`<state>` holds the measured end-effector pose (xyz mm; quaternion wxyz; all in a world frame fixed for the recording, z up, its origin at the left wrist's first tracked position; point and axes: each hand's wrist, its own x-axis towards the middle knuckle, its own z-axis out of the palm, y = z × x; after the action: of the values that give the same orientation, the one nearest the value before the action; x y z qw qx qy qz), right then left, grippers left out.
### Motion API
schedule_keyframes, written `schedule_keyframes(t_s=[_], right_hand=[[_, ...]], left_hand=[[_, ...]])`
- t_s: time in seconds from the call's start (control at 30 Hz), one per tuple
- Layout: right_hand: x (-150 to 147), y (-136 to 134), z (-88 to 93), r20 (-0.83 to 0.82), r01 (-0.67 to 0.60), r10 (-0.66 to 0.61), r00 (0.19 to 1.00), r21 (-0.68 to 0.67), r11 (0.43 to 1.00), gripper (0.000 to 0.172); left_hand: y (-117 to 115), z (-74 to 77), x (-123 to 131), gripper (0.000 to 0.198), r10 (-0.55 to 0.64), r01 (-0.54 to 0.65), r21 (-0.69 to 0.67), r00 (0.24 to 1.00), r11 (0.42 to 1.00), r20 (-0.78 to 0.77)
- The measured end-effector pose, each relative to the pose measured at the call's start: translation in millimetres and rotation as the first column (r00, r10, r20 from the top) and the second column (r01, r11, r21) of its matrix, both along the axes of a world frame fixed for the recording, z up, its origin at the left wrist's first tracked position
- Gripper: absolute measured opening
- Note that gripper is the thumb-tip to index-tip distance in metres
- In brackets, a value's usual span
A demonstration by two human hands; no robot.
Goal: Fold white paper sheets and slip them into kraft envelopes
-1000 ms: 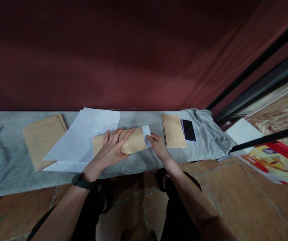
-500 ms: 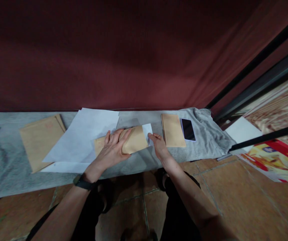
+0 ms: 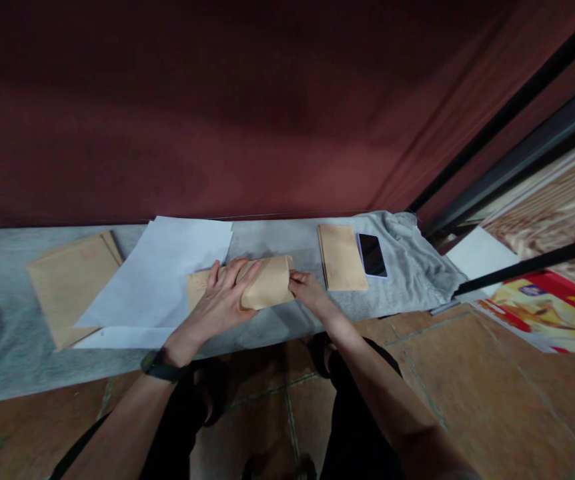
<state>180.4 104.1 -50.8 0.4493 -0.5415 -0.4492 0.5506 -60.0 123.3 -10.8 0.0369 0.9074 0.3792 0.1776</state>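
My left hand (image 3: 225, 297), with a dark watch on its wrist, lies spread over a brown paper envelope (image 3: 270, 283) and presses it on the grey cloth. Its fingers are apart, the thumb along the envelope's near edge. At the envelope's right-hand mouth, my right hand (image 3: 307, 291) has its fingers closed on folded white paper (image 3: 288, 267). Only a thin white edge of that paper shows; the rest is inside the envelope, and my right fingertips are partly hidden at the opening.
Large white sheets (image 3: 157, 273) overlap brown envelopes (image 3: 70, 287) on the left. To the right lie a small stack of brown envelopes (image 3: 345, 257) and a phone (image 3: 373, 255). Grey cloth (image 3: 412, 267) covers the narrow surface. A dark red wall (image 3: 267, 133) rises behind; a colourful box (image 3: 547, 310) stands at right.
The folded white paper has slid left, deeper into the envelope. My right hand has moved left with it to the envelope's mouth. My left hand has stayed on the envelope.
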Motion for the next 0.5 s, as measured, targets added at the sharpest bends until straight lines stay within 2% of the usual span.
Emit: schedule_keyframes(t_s=[0.1, 0.17, 0.23, 0.3, 0.37, 0.43, 0.5], right_hand=[[1, 2, -3.6, 0.020, 0.020, -0.021, 1.000, 0.022, 1.000, 0.019], [2, 4, -3.6, 0.022, 0.110, -0.112, 0.993, 0.089, 0.990, 0.016], [2, 5, -1.2, -0.012, 0.252, -0.253, 0.967, 0.144, 0.957, 0.024], [2, 5, 3.5, -0.069, 0.349, -0.343, 0.937, 0.124, 0.929, 0.037], [2, 4, 9.6, -0.130, 0.311, -0.302, 0.944, 0.052, 0.949, 0.042], [4, 2, 15.5, -0.192, 0.195, -0.193, 0.962, -0.007, 0.981, 0.034], [6, 0, 19.7, -0.250, 0.149, -0.154, 0.956, -0.040, 0.988, 0.026]], left_hand=[[0, -0.2, 0, 0.105, 0.000, 0.000, 0.005, 1.000, 1.000, -0.006], [1, -0.7, 0, 0.104, -0.002, 0.002, 0.007, 1.000, 1.000, -0.019], [2, -1.4, 0, 0.103, -0.007, 0.007, 0.009, 1.000, 1.000, -0.030], [3, -2.0, 0, 0.103, -0.015, 0.015, 0.011, 0.999, 1.000, -0.030], [3, -2.1, 0, 0.101, -0.026, 0.026, 0.016, 0.999, 1.000, -0.023], [4, -1.4, 0, 0.098, -0.037, 0.037, 0.024, 0.999, 0.999, -0.004], [4, -0.8, 1, 0.095, -0.019, 0.018, 0.028, 0.999, 0.999, 0.044]])
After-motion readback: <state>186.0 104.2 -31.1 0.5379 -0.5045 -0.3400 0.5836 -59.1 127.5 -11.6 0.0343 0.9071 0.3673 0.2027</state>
